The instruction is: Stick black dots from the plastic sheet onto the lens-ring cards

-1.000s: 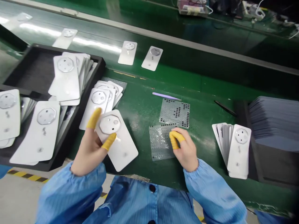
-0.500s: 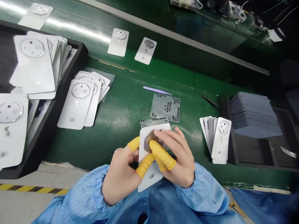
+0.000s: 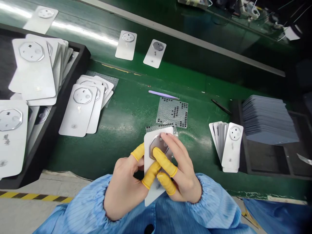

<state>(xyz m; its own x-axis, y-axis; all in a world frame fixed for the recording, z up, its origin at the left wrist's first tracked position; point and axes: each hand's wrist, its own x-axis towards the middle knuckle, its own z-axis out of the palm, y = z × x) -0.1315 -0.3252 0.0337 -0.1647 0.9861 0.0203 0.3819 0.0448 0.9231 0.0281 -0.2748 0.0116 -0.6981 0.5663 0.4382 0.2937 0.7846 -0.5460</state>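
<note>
My left hand (image 3: pixel 125 187), with yellow finger cots on its thumb and a finger, grips a white phone back cover (image 3: pixel 150 196) by its left side. The cover is tilted upright in front of my body. My right hand (image 3: pixel 186 182) closes on it from the right. Its cotted index finger presses on the octagonal camera ring (image 3: pixel 150 150), and bare fingertips rest at the ring's upper part. Its cotted thumb lies low across the cover. Just beyond lies a clear sheet with small black dots (image 3: pixel 167 112), another sheet partly hidden beneath the cover. Lilac tweezers (image 3: pixel 163 94) lie behind.
At left, a black tray (image 3: pixel 84 53) holds piled white covers, with more covers (image 3: pixel 76 118) beside it. Two covers (image 3: pixel 126 48) lie at the back. At right are fanned covers (image 3: pixel 231 156), a black tool (image 3: pixel 221 106) and a tray (image 3: pixel 264 159) with grey-blue sheets (image 3: pixel 270 120).
The cover has tilted more and shifted slightly left and down with both hands. My right thumb has moved down and apart from the index finger, which stays on the camera ring.
</note>
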